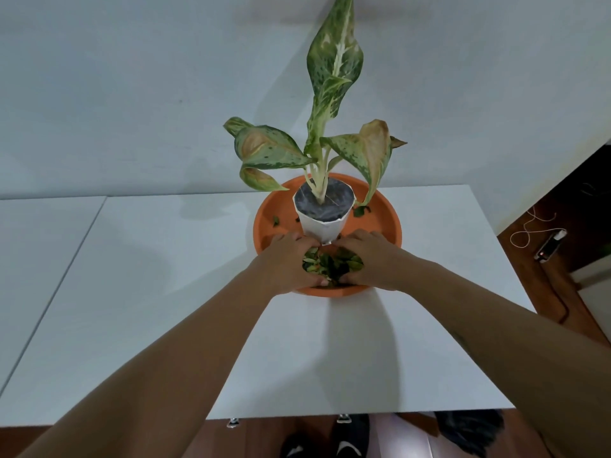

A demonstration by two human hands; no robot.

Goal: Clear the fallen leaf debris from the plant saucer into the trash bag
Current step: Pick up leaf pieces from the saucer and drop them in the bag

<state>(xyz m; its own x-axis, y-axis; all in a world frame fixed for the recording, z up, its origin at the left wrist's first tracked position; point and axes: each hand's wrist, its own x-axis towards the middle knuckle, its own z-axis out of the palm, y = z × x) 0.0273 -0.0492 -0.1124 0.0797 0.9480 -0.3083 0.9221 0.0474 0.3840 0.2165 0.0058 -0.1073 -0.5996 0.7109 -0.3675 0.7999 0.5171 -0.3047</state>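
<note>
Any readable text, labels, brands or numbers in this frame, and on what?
None readable.
White pot: plain, no label.
Orange saucer: no markings.
Shoes at bottom edge: white marks, no legible wording.
Small device on the floor, right: too small to read.

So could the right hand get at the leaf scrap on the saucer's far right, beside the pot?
Probably yes: the right hand lies inside the saucer, and bare saucer floor separates it from the scrap. It is cupping gathered leaves, though.
</note>
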